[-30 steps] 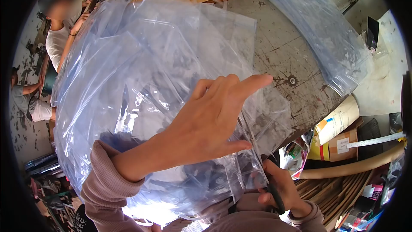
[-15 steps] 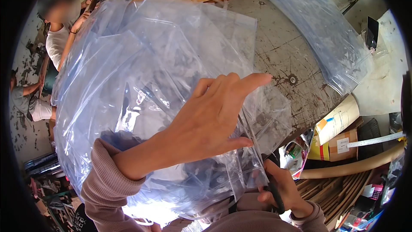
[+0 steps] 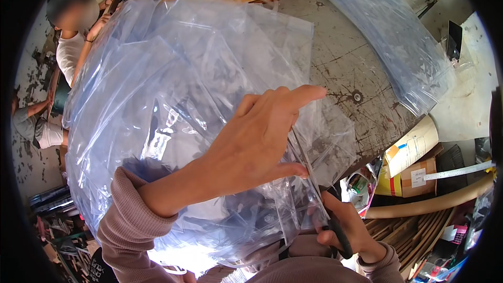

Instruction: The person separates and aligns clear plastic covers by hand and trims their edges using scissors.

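A large heap of clear plastic bags (image 3: 209, 57), with blue-tinted folds, fills the middle of the view. My left hand (image 3: 257, 131) lies over the heap's near right part, back up, thumb and index finger stretched wide apart. Its other fingertips are hidden from me. Below it, my right hand (image 3: 348, 222) is closed round the dark handles of a pair of scissors (image 3: 309, 173). The long metal blades point up and away, passing beside my left thumb among the plastic. Whether the blades touch the plastic I cannot tell.
Beyond the heap shows a scratched tabletop (image 3: 346, 63). A flat stack of clear plastic sheets (image 3: 398, 47) lies at its far right. Right of the table are a cardboard box (image 3: 419, 178) and a curved tube (image 3: 429, 204). Two people (image 3: 70, 52) are at the left.
My left hand has shifted slightly left. The scissors and my right hand have moved only a little. The plastic heap looks the same.
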The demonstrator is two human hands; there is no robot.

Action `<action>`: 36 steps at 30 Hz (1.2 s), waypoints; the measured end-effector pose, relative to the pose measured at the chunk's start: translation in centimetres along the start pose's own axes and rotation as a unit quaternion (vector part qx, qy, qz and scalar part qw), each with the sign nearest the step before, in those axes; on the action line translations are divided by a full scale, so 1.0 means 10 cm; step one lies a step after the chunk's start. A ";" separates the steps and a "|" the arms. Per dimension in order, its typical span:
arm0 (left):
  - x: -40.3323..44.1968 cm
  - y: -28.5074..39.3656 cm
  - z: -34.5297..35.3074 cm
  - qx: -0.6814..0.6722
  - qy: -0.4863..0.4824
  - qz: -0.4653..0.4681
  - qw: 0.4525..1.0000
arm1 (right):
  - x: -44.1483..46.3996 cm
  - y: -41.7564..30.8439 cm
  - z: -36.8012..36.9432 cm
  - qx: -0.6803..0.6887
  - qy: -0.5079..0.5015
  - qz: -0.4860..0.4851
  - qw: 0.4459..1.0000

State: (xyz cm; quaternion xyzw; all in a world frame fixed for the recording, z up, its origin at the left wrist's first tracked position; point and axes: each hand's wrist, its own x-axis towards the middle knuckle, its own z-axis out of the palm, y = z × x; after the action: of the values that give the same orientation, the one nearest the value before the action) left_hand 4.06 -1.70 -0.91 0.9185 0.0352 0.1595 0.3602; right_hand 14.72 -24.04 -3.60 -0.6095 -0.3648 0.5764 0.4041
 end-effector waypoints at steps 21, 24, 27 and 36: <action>0.00 -0.13 -0.01 0.109 0.082 0.101 0.986 | -0.05 0.18 -0.04 0.077 0.013 0.008 0.997; 0.01 -0.15 0.00 0.050 0.055 0.086 0.993 | -0.08 0.15 -0.07 0.169 -0.022 0.036 0.985; 0.03 -0.01 -0.17 0.071 -0.034 0.035 0.996 | -0.13 0.12 -0.11 0.169 0.003 0.021 0.985; 0.07 0.14 -0.25 0.204 -0.195 0.033 0.959 | -0.21 0.12 -0.21 0.047 0.124 -0.009 0.991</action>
State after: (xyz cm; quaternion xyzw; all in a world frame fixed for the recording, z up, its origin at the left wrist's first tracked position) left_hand 3.82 -0.97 1.94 0.9863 -0.0341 -0.0213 0.1601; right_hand 16.61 -26.63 -3.85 -0.6530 -0.2898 0.5095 0.4797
